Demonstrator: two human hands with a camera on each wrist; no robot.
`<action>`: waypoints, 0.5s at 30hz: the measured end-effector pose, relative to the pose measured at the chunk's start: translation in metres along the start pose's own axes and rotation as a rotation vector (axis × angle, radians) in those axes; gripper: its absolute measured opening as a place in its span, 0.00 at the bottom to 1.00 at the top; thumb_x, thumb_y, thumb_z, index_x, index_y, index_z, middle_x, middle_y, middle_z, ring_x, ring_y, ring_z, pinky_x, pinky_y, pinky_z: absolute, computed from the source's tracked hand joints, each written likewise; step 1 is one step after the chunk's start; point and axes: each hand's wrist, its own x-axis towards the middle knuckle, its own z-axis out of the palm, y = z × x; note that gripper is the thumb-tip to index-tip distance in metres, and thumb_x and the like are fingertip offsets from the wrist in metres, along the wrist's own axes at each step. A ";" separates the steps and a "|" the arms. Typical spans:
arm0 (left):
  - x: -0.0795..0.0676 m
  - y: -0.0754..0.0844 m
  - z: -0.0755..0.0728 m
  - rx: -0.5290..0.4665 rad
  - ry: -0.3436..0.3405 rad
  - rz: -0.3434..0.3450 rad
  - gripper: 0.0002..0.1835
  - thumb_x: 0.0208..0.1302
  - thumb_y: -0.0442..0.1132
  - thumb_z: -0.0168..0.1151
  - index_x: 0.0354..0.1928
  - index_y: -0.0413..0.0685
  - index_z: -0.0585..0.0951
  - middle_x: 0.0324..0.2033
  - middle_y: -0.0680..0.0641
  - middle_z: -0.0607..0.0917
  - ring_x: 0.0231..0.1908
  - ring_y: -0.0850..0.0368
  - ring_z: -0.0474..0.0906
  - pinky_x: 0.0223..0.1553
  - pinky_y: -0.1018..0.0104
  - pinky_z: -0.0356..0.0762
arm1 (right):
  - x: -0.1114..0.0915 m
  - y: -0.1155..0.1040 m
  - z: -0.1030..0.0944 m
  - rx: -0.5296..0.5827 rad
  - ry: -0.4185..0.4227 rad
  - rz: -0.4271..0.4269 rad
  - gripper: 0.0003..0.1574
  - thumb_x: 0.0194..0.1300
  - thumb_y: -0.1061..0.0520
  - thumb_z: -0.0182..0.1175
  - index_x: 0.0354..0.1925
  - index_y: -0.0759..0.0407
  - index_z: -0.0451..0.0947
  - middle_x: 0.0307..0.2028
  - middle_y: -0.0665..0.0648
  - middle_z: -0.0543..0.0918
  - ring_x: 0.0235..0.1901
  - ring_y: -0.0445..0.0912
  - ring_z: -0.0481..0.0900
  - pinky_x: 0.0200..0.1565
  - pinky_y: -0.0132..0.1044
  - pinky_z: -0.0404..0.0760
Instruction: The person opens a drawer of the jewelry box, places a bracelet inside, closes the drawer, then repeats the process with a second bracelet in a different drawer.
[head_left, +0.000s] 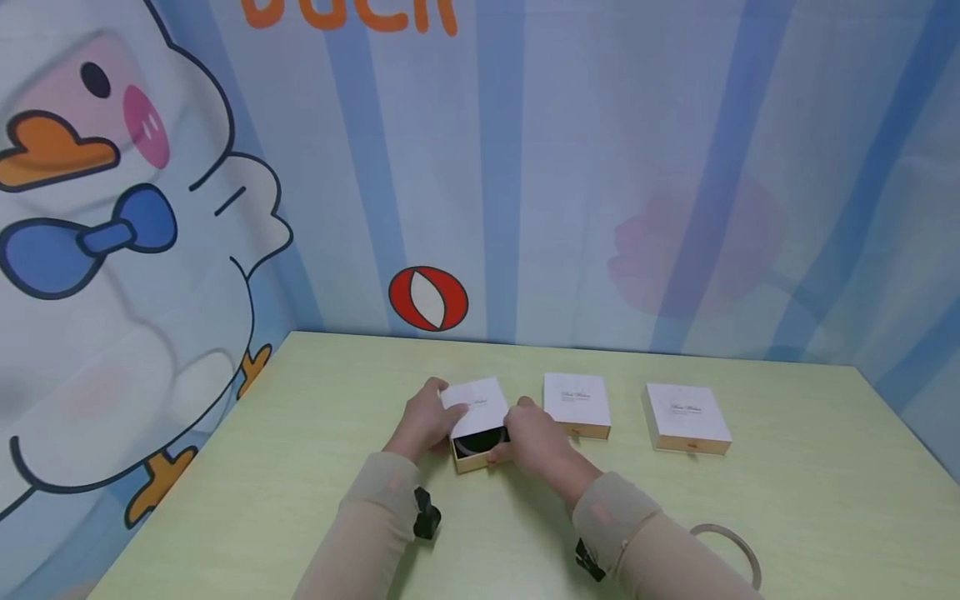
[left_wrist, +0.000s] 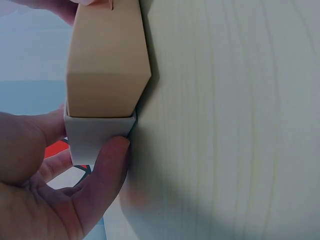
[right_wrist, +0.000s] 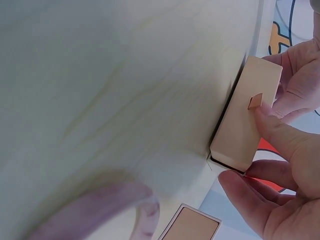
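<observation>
A small white drawer box (head_left: 478, 402) with printed script on its lid sits at the middle of the table, its tan drawer (head_left: 474, 463) pulled partway out toward the person. Inside, the drawer is dark, with a curved greyish edge showing. My left hand (head_left: 422, 423) grips the white sleeve (left_wrist: 90, 140), thumb and fingers on opposite sides in the left wrist view. On the other side, my right hand (head_left: 536, 437) holds the box, its thumb at the small pull tab (right_wrist: 255, 101) on the drawer front and its fingers by the corner.
Two more white drawer boxes, a nearer one (head_left: 576, 398) and a farther one (head_left: 688, 412), stand to the right with drawers in. A pale bangle (head_left: 738, 542) lies at the front right, partly behind the right sleeve. A printed backdrop (head_left: 577, 167) rises behind the table.
</observation>
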 end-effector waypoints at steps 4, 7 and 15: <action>0.000 0.000 0.000 0.000 0.002 0.005 0.30 0.65 0.44 0.59 0.66 0.46 0.62 0.51 0.38 0.75 0.24 0.52 0.76 0.22 0.65 0.77 | 0.001 -0.001 0.001 -0.018 0.012 0.005 0.23 0.45 0.46 0.75 0.26 0.64 0.81 0.31 0.58 0.72 0.21 0.46 0.68 0.23 0.33 0.67; 0.000 0.000 0.000 -0.002 0.004 0.008 0.30 0.65 0.44 0.59 0.66 0.46 0.62 0.52 0.38 0.75 0.26 0.52 0.76 0.23 0.64 0.78 | 0.002 -0.001 0.001 -0.030 0.016 0.009 0.23 0.45 0.46 0.75 0.26 0.64 0.80 0.31 0.58 0.72 0.21 0.45 0.67 0.23 0.33 0.67; 0.000 -0.001 0.001 0.003 0.012 0.005 0.30 0.65 0.44 0.59 0.66 0.46 0.62 0.52 0.38 0.75 0.28 0.52 0.76 0.22 0.64 0.79 | 0.003 -0.003 0.001 -0.046 0.041 -0.007 0.24 0.44 0.46 0.75 0.28 0.65 0.81 0.31 0.58 0.73 0.22 0.45 0.67 0.24 0.34 0.67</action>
